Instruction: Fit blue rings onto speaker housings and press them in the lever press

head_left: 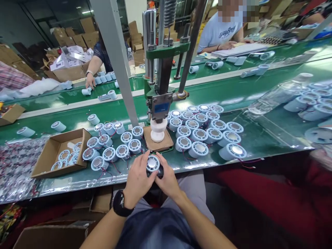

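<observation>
1. Gripping one light-blue cylinder (153, 164) between both hands: left hand (137, 174) around one side, right hand (168, 176) around the other, silver disc facing up. It's at the near edge of the table (275, 138), just in front of the press (161, 103).
2. Drop risk: the cylinder is right by the edge and the lap is below. A loose fingertip grip could let it slip off.
3. Pinch risk: fingertips are close to the cardboard pad (168, 141) and the white press head (158, 130). If the head came down with fingers under it, they could get caught.
4. Tilt risk: a part set crooked on that pad would probably take uneven force, maybe cracking the rim or denting the disc.
5. Wire snag: thin leads (249, 166) trail from standing cylinders (199, 135); a sleeve or wrist could catch one and pull a part over. Can't tell where the held part's leads run.
6. Knock risk: cylinders (109, 153) crowd both sides of the press, so a wide elbow swing could topple several.
</observation>
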